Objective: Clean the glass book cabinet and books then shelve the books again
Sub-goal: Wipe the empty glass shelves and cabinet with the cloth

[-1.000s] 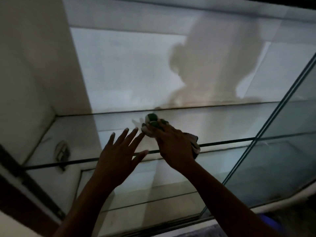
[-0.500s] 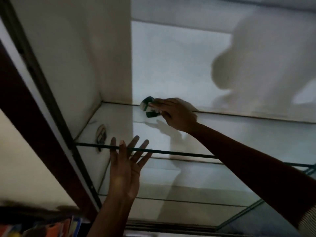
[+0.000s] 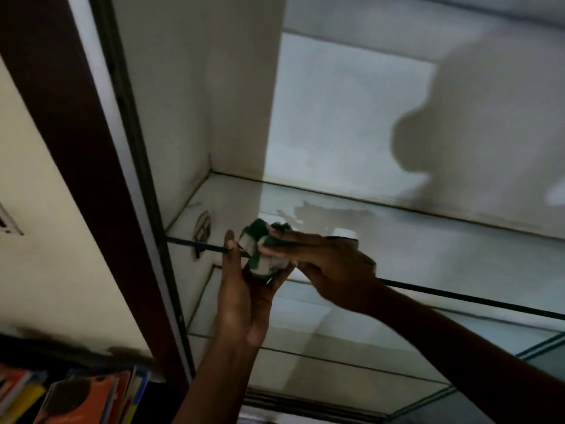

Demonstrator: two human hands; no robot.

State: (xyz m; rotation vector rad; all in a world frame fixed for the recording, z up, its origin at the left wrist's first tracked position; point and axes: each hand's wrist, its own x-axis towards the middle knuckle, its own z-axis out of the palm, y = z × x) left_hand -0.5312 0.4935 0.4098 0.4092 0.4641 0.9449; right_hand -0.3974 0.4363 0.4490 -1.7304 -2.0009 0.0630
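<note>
A green and white cloth is bunched at the front edge of the upper glass shelf. My right hand lies over the cloth from the right and holds it with its fingers. My left hand comes up from below the shelf edge, palm up, cupping the underside of the cloth with fingers raised beside it. A wet smear shows on the shelf behind the hands. Books with orange and yellow covers lie at the bottom left, outside the cabinet.
The dark cabinet frame runs down the left. A small shelf bracket sits on the white left wall. Lower glass shelves lie beneath. A glass door edge shows at the right.
My right hand pulled the cloth from the back of the shelf to its front edge. My left hand rose and closed in under the cloth. The view shifted left.
</note>
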